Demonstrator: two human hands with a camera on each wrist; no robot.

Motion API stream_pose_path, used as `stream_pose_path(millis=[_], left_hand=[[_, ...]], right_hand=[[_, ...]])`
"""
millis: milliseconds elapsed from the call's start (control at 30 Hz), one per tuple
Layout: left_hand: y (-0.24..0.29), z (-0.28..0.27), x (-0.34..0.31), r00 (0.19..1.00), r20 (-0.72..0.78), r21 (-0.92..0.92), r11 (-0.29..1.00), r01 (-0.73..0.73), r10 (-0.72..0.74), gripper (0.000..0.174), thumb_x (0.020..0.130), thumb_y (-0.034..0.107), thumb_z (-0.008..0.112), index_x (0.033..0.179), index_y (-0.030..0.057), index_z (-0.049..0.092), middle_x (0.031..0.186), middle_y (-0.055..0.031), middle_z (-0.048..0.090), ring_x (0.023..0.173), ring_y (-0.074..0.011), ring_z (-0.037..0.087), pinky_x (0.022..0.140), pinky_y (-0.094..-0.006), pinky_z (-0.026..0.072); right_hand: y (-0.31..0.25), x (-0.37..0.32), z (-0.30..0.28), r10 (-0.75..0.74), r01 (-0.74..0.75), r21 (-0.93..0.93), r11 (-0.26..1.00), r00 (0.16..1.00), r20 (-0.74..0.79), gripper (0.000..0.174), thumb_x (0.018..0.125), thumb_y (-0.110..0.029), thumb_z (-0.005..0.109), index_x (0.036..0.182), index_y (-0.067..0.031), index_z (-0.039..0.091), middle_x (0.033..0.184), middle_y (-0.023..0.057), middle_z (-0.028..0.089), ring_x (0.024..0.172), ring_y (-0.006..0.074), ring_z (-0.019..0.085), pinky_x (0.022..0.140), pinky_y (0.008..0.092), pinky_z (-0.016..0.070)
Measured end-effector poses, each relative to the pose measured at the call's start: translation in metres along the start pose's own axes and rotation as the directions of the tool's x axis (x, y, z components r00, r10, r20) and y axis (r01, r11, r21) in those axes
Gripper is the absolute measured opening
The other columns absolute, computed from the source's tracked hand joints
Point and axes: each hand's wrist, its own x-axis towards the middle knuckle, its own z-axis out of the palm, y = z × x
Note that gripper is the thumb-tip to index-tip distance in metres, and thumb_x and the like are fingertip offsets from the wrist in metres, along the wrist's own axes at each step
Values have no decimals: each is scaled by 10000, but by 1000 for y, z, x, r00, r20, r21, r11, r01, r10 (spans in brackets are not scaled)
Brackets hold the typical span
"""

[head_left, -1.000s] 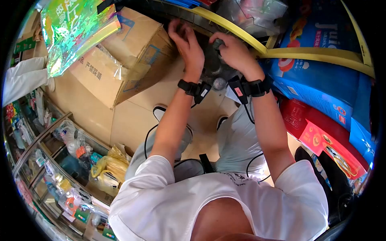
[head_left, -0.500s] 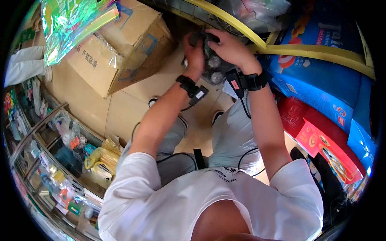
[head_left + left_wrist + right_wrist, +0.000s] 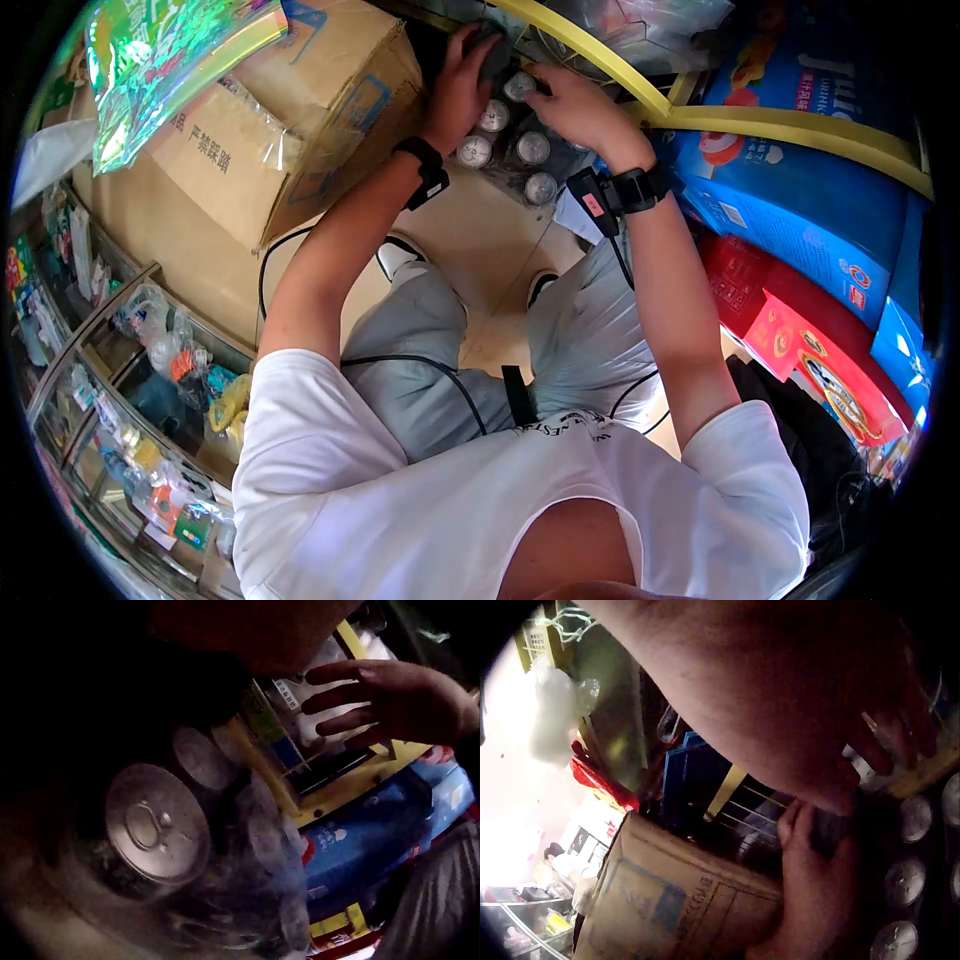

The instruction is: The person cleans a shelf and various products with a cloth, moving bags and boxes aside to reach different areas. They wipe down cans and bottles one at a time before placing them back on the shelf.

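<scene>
Several drink cans with silvery lids (image 3: 533, 148) stand together under clear plastic film (image 3: 217, 922), just beyond my knees. My left hand (image 3: 455, 97) is at the pack's left side, its fingers curled round a dark grey crumpled piece (image 3: 496, 55); I cannot tell whether that is cloth or film. In the left wrist view one can lid (image 3: 156, 823) with its pull tab shows close up. My right hand (image 3: 578, 108) hovers at the pack's right side, fingertips near a far can lid (image 3: 519, 86). The left wrist view shows its fingers (image 3: 341, 697) straight and spread.
A large cardboard box (image 3: 290, 130) stands left of the cans. A yellow metal frame (image 3: 780, 133) crosses at the right, against blue drink cartons (image 3: 790, 210). A red box (image 3: 790, 330) lies nearer me. A glass display case (image 3: 150, 390) is at the left.
Several can lids now show where dark grey covering lay before. My left hand has drawn away to the left with the grey piece; my right hand, which gripped grey stuff earlier, has spread its fingers.
</scene>
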Motion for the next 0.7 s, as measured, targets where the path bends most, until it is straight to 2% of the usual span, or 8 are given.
stream_pose_path(millis=[67,133,233,367,433,533,633,700], left_hand=[[-10,5,0,1000,16,3,1000,5,-5,656,812,-89,657,1424,129,563,1434,-178,450,1275,-452,492,1066,-500,452],[-11,7,-3,992,123,280,960,-25,-10,676,829,-11,691,1460,188,551,1382,-184,464,1232,-455,483,1031,-527,454],[-16,22,-9,995,83,323,946,27,-57,688,859,63,703,1499,229,513,1346,-199,482,1188,-444,484,993,-533,463],[-23,47,-8,975,-78,211,953,218,-206,730,886,97,699,1548,256,436,1344,-231,472,1149,-487,511,969,-547,474],[-17,34,-15,925,88,143,923,357,-371,770,922,42,688,1596,184,345,1428,-287,479,1249,-518,514,1035,-553,453],[-32,34,-16,948,145,-118,946,301,-283,722,931,6,670,1567,175,373,1422,-264,529,1271,-481,550,1014,-516,483],[-32,33,-15,952,56,-134,942,307,-302,713,903,-53,669,1528,176,415,1400,-233,571,1288,-415,569,995,-471,503],[-28,31,-14,964,-2,-124,956,265,-267,692,876,-21,693,1490,193,457,1335,-220,591,1211,-438,592,944,-481,520]], right_hand=[[7,4,5,-28,28,-13,1000,1000,-6,487,974,-319,626,1363,-29,595,1196,254,680,1072,424,661,909,441,526],[-7,0,4,-34,38,-56,998,997,69,478,979,-313,619,1380,-55,590,1186,241,685,1058,401,670,900,429,530],[-21,-8,3,-13,17,-20,1000,982,187,475,984,-310,616,1407,-94,581,1198,236,684,1089,373,667,922,419,520],[-3,0,8,-92,87,31,996,966,243,461,1002,-296,594,1416,-93,570,1256,226,667,1142,379,642,959,416,508],[-9,-3,13,-49,43,28,999,958,283,448,1013,-271,572,1421,-84,563,1293,236,646,1181,399,620,987,420,498],[-19,-6,7,-34,33,9,999,959,283,448,1013,-270,570,1421,-85,560,1292,242,644,1179,396,621,991,422,495],[-17,-6,11,-25,19,25,999,973,230,507,1005,-281,581,1470,-94,498,1253,234,661,1166,405,627,986,422,494],[-17,-3,11,9,-20,52,998,975,220,538,1000,-284,588,1492,-103,468,1243,231,667,1166,409,630,985,424,493]])
